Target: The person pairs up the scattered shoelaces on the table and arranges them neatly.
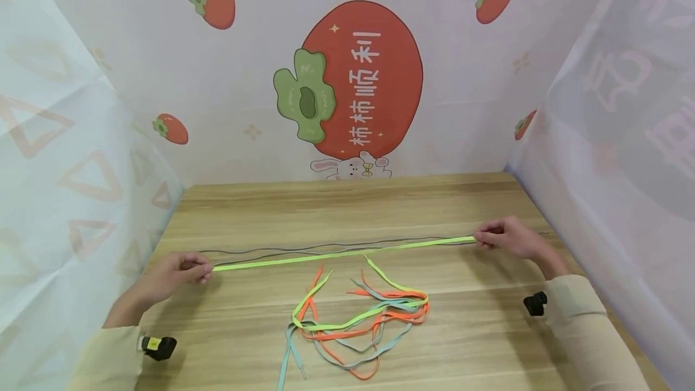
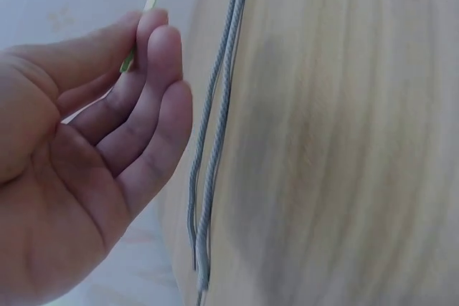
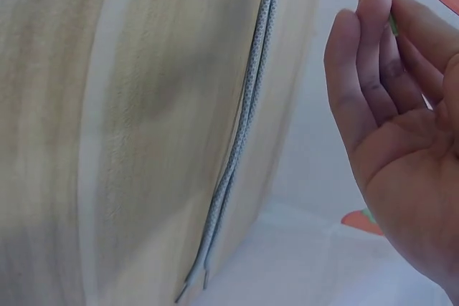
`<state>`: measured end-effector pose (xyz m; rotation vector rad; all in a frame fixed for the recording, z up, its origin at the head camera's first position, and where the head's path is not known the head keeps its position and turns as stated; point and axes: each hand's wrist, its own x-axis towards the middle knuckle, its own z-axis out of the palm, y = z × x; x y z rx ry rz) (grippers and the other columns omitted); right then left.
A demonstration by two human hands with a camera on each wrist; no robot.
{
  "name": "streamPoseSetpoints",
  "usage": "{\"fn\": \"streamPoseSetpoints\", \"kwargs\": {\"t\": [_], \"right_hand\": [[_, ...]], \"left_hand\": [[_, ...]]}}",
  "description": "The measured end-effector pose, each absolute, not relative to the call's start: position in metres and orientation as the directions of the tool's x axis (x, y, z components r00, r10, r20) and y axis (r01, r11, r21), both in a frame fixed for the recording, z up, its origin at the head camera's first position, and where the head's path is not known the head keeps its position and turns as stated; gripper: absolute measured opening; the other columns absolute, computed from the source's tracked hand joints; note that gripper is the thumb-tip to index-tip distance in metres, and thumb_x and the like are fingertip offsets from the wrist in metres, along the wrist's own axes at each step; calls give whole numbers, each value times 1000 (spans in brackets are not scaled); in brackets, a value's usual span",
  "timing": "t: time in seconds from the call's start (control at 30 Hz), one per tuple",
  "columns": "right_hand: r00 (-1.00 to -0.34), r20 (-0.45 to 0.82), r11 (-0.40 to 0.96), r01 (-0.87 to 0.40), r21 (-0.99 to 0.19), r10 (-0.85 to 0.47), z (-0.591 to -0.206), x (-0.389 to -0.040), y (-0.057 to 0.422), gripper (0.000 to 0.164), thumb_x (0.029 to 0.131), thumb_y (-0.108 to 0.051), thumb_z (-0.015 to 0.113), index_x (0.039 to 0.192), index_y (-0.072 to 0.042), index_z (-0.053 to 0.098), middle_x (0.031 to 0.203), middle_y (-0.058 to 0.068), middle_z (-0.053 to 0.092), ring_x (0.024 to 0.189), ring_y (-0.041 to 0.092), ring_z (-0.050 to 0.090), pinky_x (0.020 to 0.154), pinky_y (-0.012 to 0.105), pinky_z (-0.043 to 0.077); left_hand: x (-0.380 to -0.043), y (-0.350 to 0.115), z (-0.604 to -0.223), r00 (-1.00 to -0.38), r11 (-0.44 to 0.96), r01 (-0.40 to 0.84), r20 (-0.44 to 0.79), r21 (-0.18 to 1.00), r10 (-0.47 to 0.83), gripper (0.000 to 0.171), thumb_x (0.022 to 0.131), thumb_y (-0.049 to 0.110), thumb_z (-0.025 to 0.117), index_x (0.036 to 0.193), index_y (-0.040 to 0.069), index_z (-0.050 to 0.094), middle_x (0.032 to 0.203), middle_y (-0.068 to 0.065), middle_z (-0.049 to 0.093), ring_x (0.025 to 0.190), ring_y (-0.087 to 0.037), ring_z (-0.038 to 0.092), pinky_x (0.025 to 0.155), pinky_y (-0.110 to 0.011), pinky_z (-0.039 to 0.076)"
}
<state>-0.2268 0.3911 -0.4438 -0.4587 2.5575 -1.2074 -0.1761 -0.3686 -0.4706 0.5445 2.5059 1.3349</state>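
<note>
A neon yellow-green shoelace [image 1: 347, 253] is stretched almost straight across the table between both hands. My left hand [image 1: 172, 274] pinches its left end between thumb and forefinger, and a short green tip [image 2: 128, 61] pokes out below the pinch. At the other end, my right hand [image 1: 510, 237] pinches the lace the same way, its tip [image 3: 394, 26] showing past the fingers. Grey shoelaces [image 2: 215, 127] lie lengthwise on the wood beneath the taut lace, their far ends near the table's right edge in the right wrist view.
Nearer the front lies a loose tangle of laces: another yellow-green lace [image 1: 331, 327], orange laces [image 1: 339, 336] and pale blue-grey laces [image 1: 284, 361]. White printed cloth [image 1: 244, 77] walls the wooden table [image 1: 228, 355] at the back and both sides.
</note>
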Motion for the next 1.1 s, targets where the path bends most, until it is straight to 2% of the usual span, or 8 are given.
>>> {"fn": "streamPoseSetpoints", "kwargs": {"t": [0.13,0.33,0.57,0.67,0.87,1.1], "right_hand": [[-926,-87,645,-187,-741,-369,-445,-234,386,25,106,-11,64,113,11,73,98,19,78,83,10,72,77,32,64],[-940,8,694,-258,-673,-342,-450,-245,376,20,106,-11,65,104,7,75,92,18,77,79,9,71,72,26,61],[-962,22,761,-231,-606,-274,-453,-257,361,17,103,-8,67,101,7,76,89,19,77,78,19,72,67,21,54],[-966,19,785,-222,-578,-259,-455,-263,358,17,102,-7,68,103,8,76,89,19,78,78,17,71,68,23,53],[-971,13,821,-208,-532,-238,-462,-274,354,17,101,-6,68,102,8,77,85,13,78,74,11,65,67,26,52],[-976,23,851,-201,-485,-217,-472,-282,351,14,98,-6,69,97,5,78,86,13,76,75,17,64,68,29,52]], "left_hand": [[-188,-361,-469,-928,556,217,-7,802,373,24,109,14,59,106,-7,71,88,-15,74,78,-18,70,73,-28,60],[-205,-356,-471,-975,681,127,-35,721,219,33,109,28,62,113,-3,73,95,-13,78,85,-10,73,75,-22,59],[-224,-349,-477,-992,763,108,23,637,121,32,108,32,63,113,2,77,98,-11,81,84,-8,72,69,-21,54],[-231,-345,-479,-994,775,107,46,623,100,29,107,28,65,111,2,78,95,-10,82,81,-5,72,68,-20,54],[-242,-338,-483,-993,792,118,53,599,108,25,105,23,68,106,1,78,91,-9,81,78,-7,71,67,-21,53],[-251,-335,-489,-989,817,147,58,557,138,19,104,18,69,101,3,79,85,-4,79,75,-11,68,67,-26,53]]}}
